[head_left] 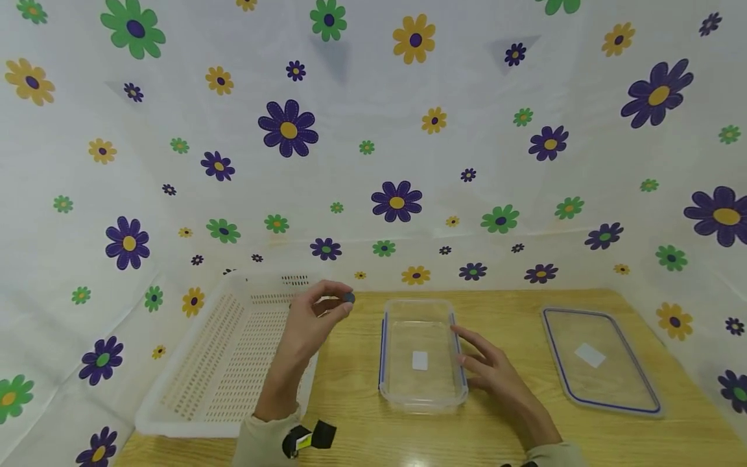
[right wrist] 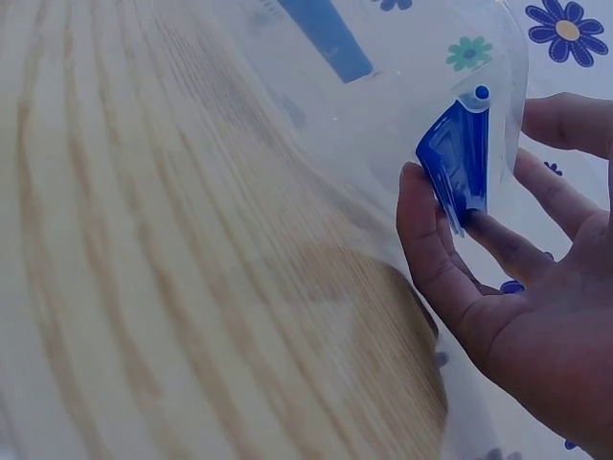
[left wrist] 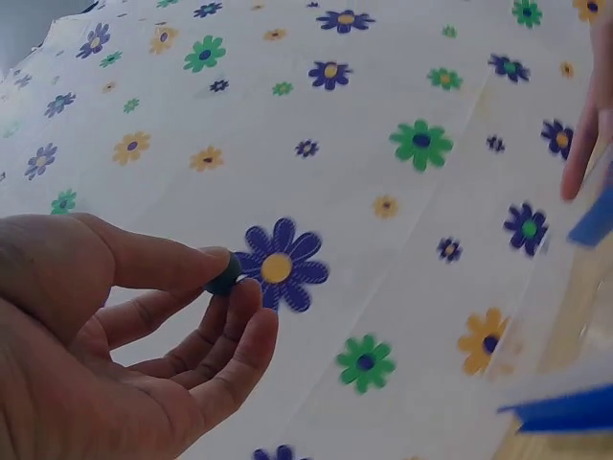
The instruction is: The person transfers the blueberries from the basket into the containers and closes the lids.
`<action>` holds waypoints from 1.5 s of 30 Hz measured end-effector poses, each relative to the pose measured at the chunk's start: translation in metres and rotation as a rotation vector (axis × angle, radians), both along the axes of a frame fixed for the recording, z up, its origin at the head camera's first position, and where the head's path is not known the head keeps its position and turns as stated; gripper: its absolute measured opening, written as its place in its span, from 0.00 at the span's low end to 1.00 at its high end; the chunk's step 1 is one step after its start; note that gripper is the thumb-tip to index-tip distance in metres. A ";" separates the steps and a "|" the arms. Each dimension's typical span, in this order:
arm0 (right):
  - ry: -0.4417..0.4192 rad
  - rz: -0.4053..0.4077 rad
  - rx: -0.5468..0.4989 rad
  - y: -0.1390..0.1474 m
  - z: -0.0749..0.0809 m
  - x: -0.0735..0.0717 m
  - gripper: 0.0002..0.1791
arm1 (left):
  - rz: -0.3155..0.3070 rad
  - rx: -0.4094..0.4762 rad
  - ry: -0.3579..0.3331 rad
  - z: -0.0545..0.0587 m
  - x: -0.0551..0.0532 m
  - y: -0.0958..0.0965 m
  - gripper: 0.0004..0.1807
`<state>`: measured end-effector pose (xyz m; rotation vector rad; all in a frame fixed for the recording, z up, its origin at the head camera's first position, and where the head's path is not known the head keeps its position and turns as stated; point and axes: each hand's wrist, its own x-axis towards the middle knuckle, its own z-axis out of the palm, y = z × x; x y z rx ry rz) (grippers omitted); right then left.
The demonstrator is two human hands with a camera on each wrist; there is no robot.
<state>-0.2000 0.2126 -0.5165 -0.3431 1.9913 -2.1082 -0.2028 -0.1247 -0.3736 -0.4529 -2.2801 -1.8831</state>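
Note:
My left hand (head_left: 309, 324) is raised above the right side of a white plastic basket. Between thumb and forefinger it pinches a small, rounded dark blue-green object (left wrist: 224, 275); its exact kind is unclear. A clear rectangular food container (head_left: 423, 389) with blue side latches stands lidless on the table, a white label on its floor. My right hand (head_left: 496, 373) rests its fingers against the container's right side. Close up in the right wrist view, those fingertips touch around a blue latch (right wrist: 460, 158) hanging from the rim.
The white perforated basket (head_left: 175, 425) stands at the left. A clear lid (head_left: 618, 389) with a blue seal and a white label lies flat at the right. Flower-printed cloth (head_left: 350, 175) hangs behind and beside the wooden table (head_left: 362, 428).

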 end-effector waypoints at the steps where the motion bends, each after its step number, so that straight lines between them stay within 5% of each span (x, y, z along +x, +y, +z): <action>1: 0.000 -0.001 -0.003 0.000 -0.001 0.000 0.32 | -0.005 0.029 0.007 -0.004 0.001 0.007 0.12; 9: -0.006 -0.009 -0.013 0.001 -0.003 0.000 0.32 | -0.017 0.219 -0.028 -0.032 -0.003 0.047 0.13; 24: -0.040 -0.024 0.003 0.001 -0.003 0.001 0.32 | -0.096 0.244 -0.049 -0.108 -0.021 0.082 0.12; 33: -0.045 -0.039 0.013 0.003 -0.002 -0.001 0.31 | -0.148 0.172 0.012 -0.113 -0.026 0.085 0.13; 45: -0.035 -0.007 0.026 0.005 -0.001 0.000 0.32 | -0.140 0.156 -0.021 -0.111 -0.024 0.086 0.12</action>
